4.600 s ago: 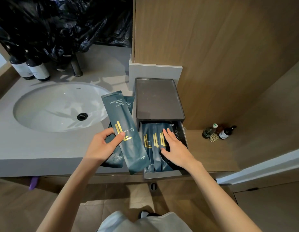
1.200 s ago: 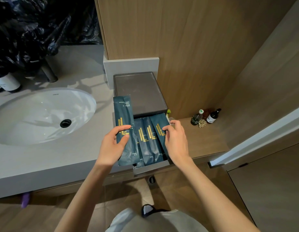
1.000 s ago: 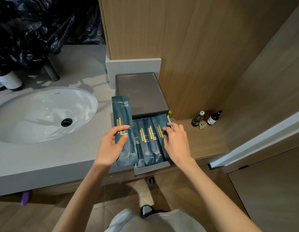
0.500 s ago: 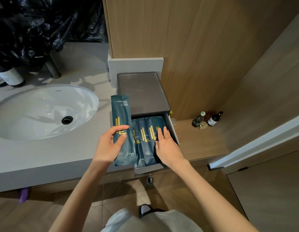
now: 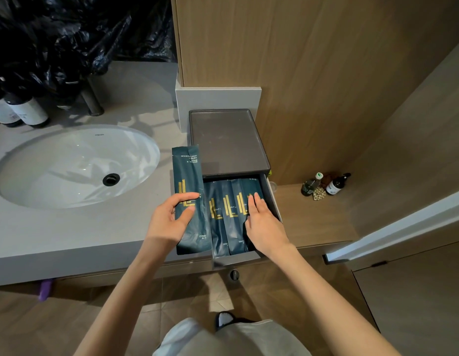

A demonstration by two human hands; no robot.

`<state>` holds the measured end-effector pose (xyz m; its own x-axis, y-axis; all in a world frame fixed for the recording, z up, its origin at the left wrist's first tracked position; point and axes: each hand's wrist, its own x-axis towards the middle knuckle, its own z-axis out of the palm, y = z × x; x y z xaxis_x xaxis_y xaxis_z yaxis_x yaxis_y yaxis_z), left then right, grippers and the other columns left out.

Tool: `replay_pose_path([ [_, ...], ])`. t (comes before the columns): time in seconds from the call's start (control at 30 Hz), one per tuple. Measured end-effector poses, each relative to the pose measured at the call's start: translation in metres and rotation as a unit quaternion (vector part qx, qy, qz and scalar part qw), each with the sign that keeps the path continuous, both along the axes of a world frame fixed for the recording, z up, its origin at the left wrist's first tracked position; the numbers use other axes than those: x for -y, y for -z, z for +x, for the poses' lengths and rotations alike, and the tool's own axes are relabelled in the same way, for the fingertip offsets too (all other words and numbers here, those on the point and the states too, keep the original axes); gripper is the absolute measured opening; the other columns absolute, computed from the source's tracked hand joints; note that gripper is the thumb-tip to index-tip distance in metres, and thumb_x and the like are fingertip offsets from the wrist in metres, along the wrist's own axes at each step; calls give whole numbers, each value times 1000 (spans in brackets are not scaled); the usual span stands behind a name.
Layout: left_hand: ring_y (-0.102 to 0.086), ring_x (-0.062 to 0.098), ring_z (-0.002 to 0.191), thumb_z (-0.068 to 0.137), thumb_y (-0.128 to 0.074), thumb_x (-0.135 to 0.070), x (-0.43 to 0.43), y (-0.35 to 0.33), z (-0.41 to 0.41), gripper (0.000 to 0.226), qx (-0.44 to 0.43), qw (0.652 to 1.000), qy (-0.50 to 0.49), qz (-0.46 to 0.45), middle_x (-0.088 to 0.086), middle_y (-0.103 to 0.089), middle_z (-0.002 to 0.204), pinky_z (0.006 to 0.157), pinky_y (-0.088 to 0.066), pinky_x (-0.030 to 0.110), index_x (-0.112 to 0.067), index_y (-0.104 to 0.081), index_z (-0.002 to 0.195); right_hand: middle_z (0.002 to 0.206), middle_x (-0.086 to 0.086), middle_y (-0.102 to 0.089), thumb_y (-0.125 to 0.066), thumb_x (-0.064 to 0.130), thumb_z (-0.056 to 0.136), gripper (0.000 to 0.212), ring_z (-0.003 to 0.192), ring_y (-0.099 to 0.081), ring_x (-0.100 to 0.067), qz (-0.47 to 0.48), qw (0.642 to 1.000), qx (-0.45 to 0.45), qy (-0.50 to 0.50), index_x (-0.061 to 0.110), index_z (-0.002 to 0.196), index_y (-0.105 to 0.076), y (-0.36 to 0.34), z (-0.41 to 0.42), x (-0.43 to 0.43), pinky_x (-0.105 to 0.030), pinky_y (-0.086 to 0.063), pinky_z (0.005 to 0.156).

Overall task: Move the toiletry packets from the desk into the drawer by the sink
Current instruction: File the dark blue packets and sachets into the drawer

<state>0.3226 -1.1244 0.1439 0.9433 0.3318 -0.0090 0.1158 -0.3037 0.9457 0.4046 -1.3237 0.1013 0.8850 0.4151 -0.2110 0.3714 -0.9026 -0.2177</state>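
The packets (image 5: 191, 201) are dark teal with gold bar marks and white lettering. The drawer (image 5: 237, 259) is dark grey, the worktop (image 5: 69, 227) pale grey, the sink (image 5: 74, 165) white, the wall (image 5: 313, 73) light wood-grain, the bags (image 5: 69, 34) glossy black.

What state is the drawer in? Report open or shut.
Open: the drawer is pulled out from under the box, showing toiletry packets lying inside.

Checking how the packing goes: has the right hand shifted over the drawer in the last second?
Yes. The right hand has slid left across the packets, away from the drawer's right wall, and now lies flat on them.
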Motion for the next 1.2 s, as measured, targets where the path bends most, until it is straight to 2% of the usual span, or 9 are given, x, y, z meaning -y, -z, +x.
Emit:
replay_pose_path([
  [0.13, -49, -24, 99, 92, -55, -3, 1, 2, 1, 25, 5, 1000, 7, 2, -22, -60, 107, 89, -30, -6, -22, -64, 105, 161, -14, -8, -33, 24, 102, 63, 133, -46, -27, -11, 999, -30, 25, 6, 153, -2, 1, 5, -3, -34, -50, 95],
  [0.23, -50, -23, 98, 92, -55, -4, 4, 1, 1, 25, 4, 1000, 8, 4, -24, -59, 106, 87, -30, -6, -24, -64, 104, 161, -16, -10, -33, 19, 101, 60, 143, -27, -31, 7, 997, -65, 34, 4, 152, -5, -2, 10, -4, -42, -32, 112],
  [0.3, -51, -15, 102, 92, -55, -5, 6, -1, 1, 26, -2, 1000, 9, 1, -26, -58, 106, 92, -31, 1, -27, -63, 104, 160, -17, -11, -32, 19, 102, 58, 143, -30, -29, 2, 997, -71, 27, 0, 152, -7, -9, 11, -2, -38, -34, 111],
  [0.37, -52, -8, 107, 92, -57, -5, 8, -3, 1, 28, -2, 1000, 12, -10, -25, -59, 107, 98, -33, 10, -30, -63, 102, 160, -13, -16, -35, 21, 102, 55, 140, -37, -24, 46, 997, -56, 30, 4, 152, -17, -16, 13, 2, -32, -36, 109],
  [0.5, -51, -11, 107, 90, -60, -6, 14, -8, 2, 30, -3, 999, 23, -43, -25, -59, 108, 95, -35, 3, -35, -62, 99, 147, 1, -46, -47, 22, 99, 41, 134, -43, -14, 192, 980, 17, 44, 18, 139, -49, -30, 8, 6, -25, -32, 109],
  [0.57, -51, -8, 109, 90, -60, -7, 17, -9, 2, 29, -7, 998, 25, -48, -25, -59, 109, 98, -35, 8, -34, -63, 100, 142, 5, -51, -47, 23, 98, 38, 131, -46, -12, 198, 979, 47, 24, 22, 136, -53, -33, 4, 9, -25, -36, 107],
  [0.83, -50, 5, 113, 91, -59, -7, 25, -12, 2, 25, -27, 999, 22, -39, -21, -59, 108, 85, -33, -6, -26, -64, 106, 162, 1, -11, -36, 27, 102, 56, 148, -19, -19, 4, 998, 4, -59, 25, 154, -15, -11, -5, 14, -34, -42, 105],
  [1.07, -49, 6, 119, 91, -59, -7, 24, -14, 0, 26, -30, 999, 13, -38, -24, -57, 108, 107, -33, 22, -29, -62, 104, 163, -6, -3, -32, 25, 102, 60, 145, -27, -23, -3, 999, -4, -39, 21, 155, -4, -2, -5, 7, -32, -48, 98],
  [1.2, -50, 10, 117, 91, -59, -8, 25, -13, -1, 25, -33, 999, 2, -29, -21, -58, 108, 107, -34, 28, -29, -62, 104, 163, -5, -1, -33, 25, 102, 59, 148, -16, -24, 34, 999, -29, -22, 21, 154, -7, 2, -2, 6, -33, -41, 107],
])
